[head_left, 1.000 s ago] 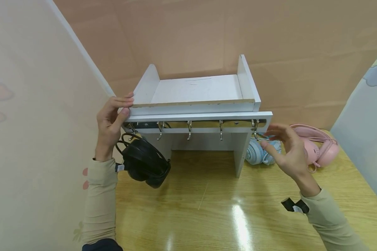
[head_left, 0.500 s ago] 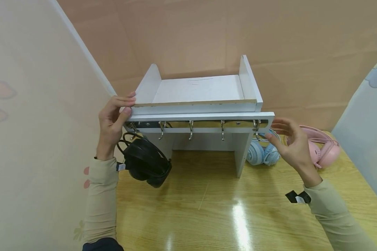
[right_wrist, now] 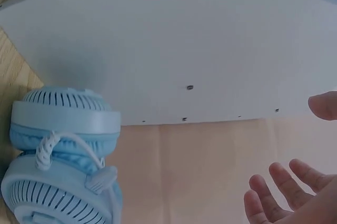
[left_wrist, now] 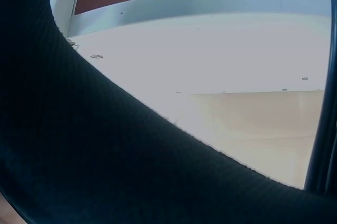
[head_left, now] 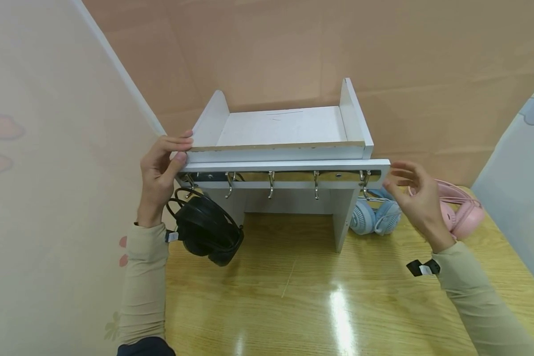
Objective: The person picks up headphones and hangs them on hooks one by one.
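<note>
With your left hand (head_left: 157, 170), you are pinching the left end of the white shelf (head_left: 285, 128), thumb in front and fingers at the corner; this grip is probably steadying the frame. The leftmost hook (head_left: 189, 182) is supporting a black item (head_left: 208, 227), likely headphones, so its weight is hanging off the table (head_left: 293, 287), while the middle hook (head_left: 271, 185) is carrying nothing. Your right hand (head_left: 419, 207) is holding nothing: the right wrist view is showing the thumb and fingers standing apart. You are positioning it just beside the right end of the hook rail (head_left: 289, 166), perhaps for balancing the left grip; whether a fingertip is touching the rail, you cannot tell. The blue headphones (right_wrist: 63, 124) are resting on the table beside the shelf's right side panel, and the pink headphones (head_left: 467, 217) are lying farther right, both presumably sitting there for easy reach. A dark, blurred curve is blocking much of the left wrist view.
</note>
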`<state>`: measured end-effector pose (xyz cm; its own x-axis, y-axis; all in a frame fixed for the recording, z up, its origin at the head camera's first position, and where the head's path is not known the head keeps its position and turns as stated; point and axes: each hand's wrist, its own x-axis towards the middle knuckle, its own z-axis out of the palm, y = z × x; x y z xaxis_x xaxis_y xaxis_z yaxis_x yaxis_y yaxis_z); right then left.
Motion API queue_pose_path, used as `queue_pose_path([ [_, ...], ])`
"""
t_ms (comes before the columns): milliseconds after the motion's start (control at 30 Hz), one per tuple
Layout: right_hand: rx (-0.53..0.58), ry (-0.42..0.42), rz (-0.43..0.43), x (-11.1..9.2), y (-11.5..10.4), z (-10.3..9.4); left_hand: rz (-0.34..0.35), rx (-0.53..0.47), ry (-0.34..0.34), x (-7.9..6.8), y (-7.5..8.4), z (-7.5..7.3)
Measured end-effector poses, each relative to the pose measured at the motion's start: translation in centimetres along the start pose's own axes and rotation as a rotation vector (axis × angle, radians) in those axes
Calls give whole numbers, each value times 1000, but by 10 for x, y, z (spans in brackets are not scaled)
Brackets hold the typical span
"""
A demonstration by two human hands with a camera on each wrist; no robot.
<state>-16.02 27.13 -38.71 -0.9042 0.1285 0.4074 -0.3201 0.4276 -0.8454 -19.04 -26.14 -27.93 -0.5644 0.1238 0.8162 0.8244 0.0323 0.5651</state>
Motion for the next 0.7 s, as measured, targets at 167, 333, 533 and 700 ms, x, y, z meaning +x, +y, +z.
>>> queue_pose_path([
  [167,-25,3,15,8,11,2,2,10,0,-1,-1,0],
  [333,-52,0,60,17,22,5,8,30,-4,-1,-2,-1],
  [533,-102,-21,139,26,33,5,5,42,-11,0,-1,-1],
  [700,-125,-51,183,34,45,5,10,36,-12,0,-1,0],
])
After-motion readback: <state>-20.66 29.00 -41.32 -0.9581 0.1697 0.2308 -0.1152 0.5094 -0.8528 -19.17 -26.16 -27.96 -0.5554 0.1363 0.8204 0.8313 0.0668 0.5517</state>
